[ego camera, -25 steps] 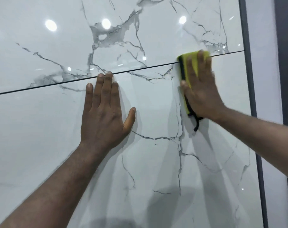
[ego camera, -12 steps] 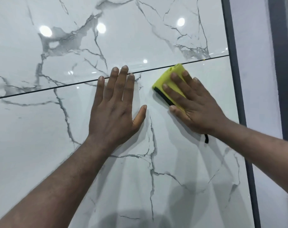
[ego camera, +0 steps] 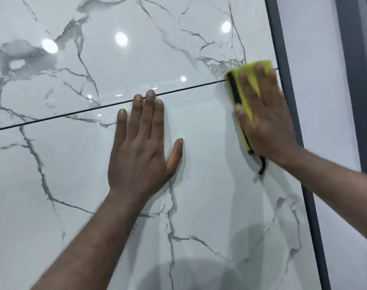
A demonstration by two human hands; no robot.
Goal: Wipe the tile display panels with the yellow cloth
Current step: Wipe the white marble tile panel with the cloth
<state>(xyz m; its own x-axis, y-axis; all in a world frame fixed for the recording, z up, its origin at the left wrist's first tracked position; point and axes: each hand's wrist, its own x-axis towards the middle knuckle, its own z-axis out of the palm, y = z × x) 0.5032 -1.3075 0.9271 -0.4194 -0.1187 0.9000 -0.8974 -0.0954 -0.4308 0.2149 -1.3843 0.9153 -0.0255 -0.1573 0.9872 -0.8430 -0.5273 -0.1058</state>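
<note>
From the head camera, the yellow cloth (ego camera: 250,86) lies flat against the glossy marble-look tiles, straddling the thin dark joint (ego camera: 94,108) between the upper panel (ego camera: 147,59) and the lower panel (ego camera: 210,195), hard by the dark frame strip (ego camera: 314,227) at the display's right edge; the right hand (ego camera: 266,118) covers most of it, fingers laid out straight and spread over the fabric, thumb at the cloth's black-bound edge (ego camera: 235,88), pressing rather than gripping; that hand is blurred, so whether the little finger rests on cloth or on the frame is not clear; a black hanging loop (ego camera: 262,166) dangles below the wrist; the left hand (ego camera: 140,151) is flat on the lower panel, fingers extended and close together, thumb splayed, the middle fingertip just crossing the joint, holding nothing

The cloth looks thin, soft and very light, a folded pad that bends to the palm; it should glide easily on so slick a glaze, so it probably needs even palm pressure to stop it bunching or slipping out; the best hold is the flat hand over its middle, thumb hooked at the bound edge; the panels are rigid, smooth and upright, likely brittle at the edges and the joint, so firm, broad pressure suits them better than a jab
</note>
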